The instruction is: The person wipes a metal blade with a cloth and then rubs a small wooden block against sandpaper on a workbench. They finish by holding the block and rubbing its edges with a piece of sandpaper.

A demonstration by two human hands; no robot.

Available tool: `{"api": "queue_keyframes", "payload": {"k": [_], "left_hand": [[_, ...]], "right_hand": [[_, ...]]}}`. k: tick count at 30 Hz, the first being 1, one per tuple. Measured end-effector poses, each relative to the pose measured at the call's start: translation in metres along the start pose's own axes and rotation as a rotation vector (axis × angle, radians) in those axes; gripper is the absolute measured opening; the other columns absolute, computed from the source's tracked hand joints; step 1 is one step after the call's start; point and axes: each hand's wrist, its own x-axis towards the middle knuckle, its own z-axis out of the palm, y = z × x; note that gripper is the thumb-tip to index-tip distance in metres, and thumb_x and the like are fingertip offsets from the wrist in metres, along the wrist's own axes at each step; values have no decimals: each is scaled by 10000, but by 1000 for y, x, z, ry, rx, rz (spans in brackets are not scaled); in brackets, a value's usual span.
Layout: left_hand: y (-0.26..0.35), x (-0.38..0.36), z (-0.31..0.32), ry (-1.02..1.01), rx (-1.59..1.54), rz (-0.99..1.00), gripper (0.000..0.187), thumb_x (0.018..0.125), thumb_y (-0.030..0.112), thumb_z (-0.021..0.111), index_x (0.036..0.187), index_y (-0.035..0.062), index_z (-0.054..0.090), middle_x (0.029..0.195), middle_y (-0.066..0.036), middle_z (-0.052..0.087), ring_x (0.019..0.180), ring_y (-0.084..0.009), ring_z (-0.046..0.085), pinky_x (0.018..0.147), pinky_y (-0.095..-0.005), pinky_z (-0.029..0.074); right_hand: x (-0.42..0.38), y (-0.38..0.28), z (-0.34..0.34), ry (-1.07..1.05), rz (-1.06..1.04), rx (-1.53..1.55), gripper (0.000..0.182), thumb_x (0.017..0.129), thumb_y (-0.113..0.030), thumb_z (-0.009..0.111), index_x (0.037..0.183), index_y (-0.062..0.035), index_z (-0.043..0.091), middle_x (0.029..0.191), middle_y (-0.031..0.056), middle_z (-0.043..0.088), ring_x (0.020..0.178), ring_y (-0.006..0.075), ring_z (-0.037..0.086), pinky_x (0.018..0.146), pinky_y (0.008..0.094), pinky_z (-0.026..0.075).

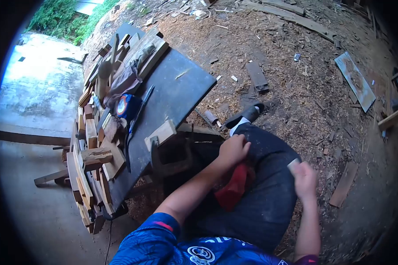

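My left hand (pixel 233 151) rests above my dark trouser leg near the knee, its fingers curled. Whatever it may hold is hidden. On the other side of the leg, my right hand (pixel 305 179) is raised and slightly blurred, pinching a small pale flat piece (pixel 292 165) whose kind I cannot make out. Below my left forearm a red object (pixel 231 190) shows between my legs, partly covered. A pale wooden block (pixel 161 134) sits at the near table edge, with a dark metal clamp (pixel 154 143) against it.
A dark tabletop (pixel 177 81) stands at my left, stacked with wood offcuts (pixel 112 161). A blue tape measure (pixel 123 106) and a grey cloth (pixel 127 78) lie there. Wood shavings cover the ground, with a brown board (pixel 256 75), a can (pixel 296 57) and a stained panel (pixel 354 81).
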Motion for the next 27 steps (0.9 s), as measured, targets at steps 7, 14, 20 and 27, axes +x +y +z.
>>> {"api": "queue_keyframes", "payload": {"k": [7,14,20,27], "left_hand": [[-110,95,91,-85,262,-619,349,892,231,626,1196,69,685,1329,-148,539,1237,-338,560,980,-461,521],[-147,144,131,-73,514,-704,438,884,242,586,1250,9,646,1482,-147,427,1333,-317,444,1050,-437,449],[-205,193,148,-106,562,-740,597,910,287,529,1462,66,483,1636,-138,252,1422,-335,358,1131,-493,365],[-233,227,127,-357,797,-728,705,965,509,430,1579,175,333,1700,-83,87,1558,-341,90,1181,-684,-1]], "right_hand": [[-5,39,25,134,-63,-69,313,971,-224,575,734,-30,511,686,209,539,672,439,560,617,512,411],[11,56,25,89,-42,-4,309,934,-192,577,691,-28,481,632,176,485,585,396,508,557,476,375],[12,67,20,74,-37,60,331,916,-216,544,665,-26,441,594,148,427,516,335,446,507,431,326],[13,64,18,83,-9,72,408,942,-322,512,648,-56,416,573,91,394,496,245,402,489,376,300]]}}
